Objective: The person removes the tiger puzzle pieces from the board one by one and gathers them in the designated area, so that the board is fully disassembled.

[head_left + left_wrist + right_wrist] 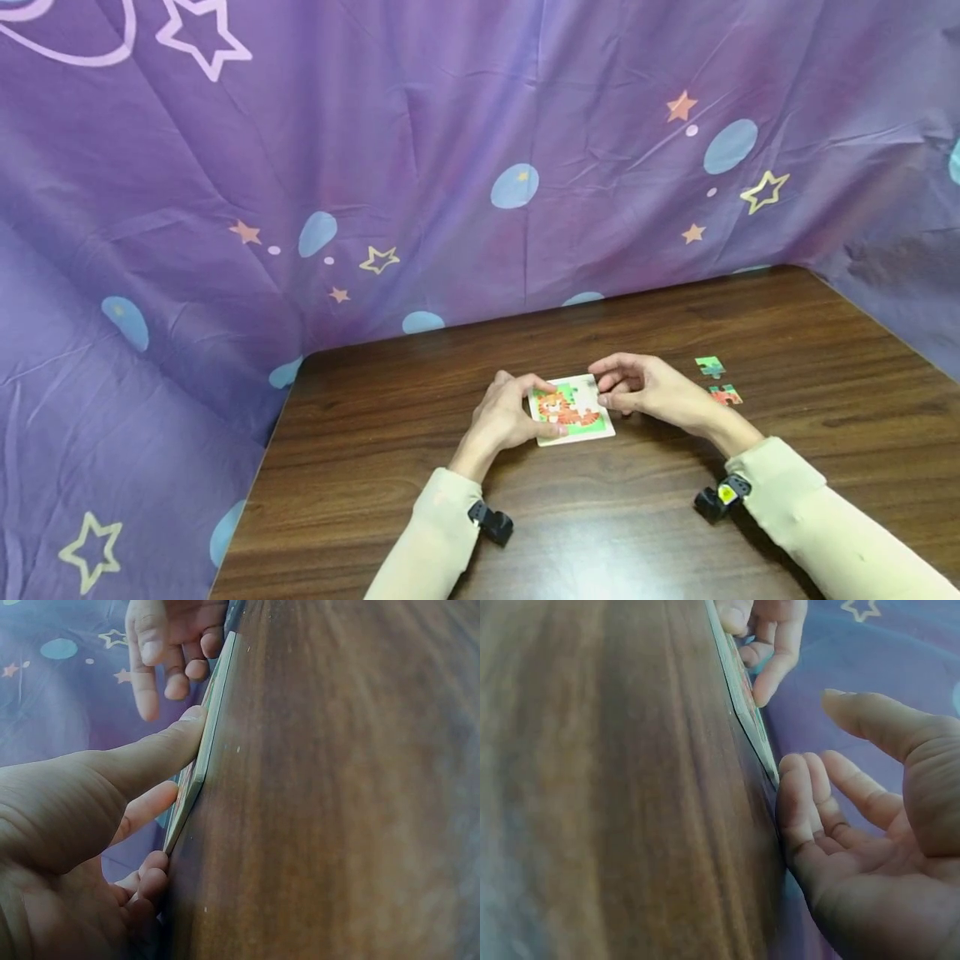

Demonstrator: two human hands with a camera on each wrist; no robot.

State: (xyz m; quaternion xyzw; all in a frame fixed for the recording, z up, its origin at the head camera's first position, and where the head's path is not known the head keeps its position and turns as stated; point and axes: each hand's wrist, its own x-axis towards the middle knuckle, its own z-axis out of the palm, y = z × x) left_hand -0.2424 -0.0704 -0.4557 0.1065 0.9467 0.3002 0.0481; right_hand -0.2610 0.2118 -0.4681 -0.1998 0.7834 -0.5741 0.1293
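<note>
A square puzzle board [577,438] with a white border lies on the table, bearing green pieces and an orange animal picture; its upper right part shows bare white. My left hand [506,415] grips the board's left side, thumb on the near part and index finger on the far part. In the left wrist view the thumb of my left hand [90,795] presses on the board [214,712]. At the right edge, my right hand [660,392] has its fingers loosely bent. The right wrist view shows nothing between the thumb and fingers of my right hand [877,817].
Two loose puzzle pieces, one mostly green [708,364] and one red and green [726,395], lie right of the board, beyond my right forearm. Behind the brown wooden table [375,467] hangs a purple curtain [450,150] with stars. Both wrists carry black cameras.
</note>
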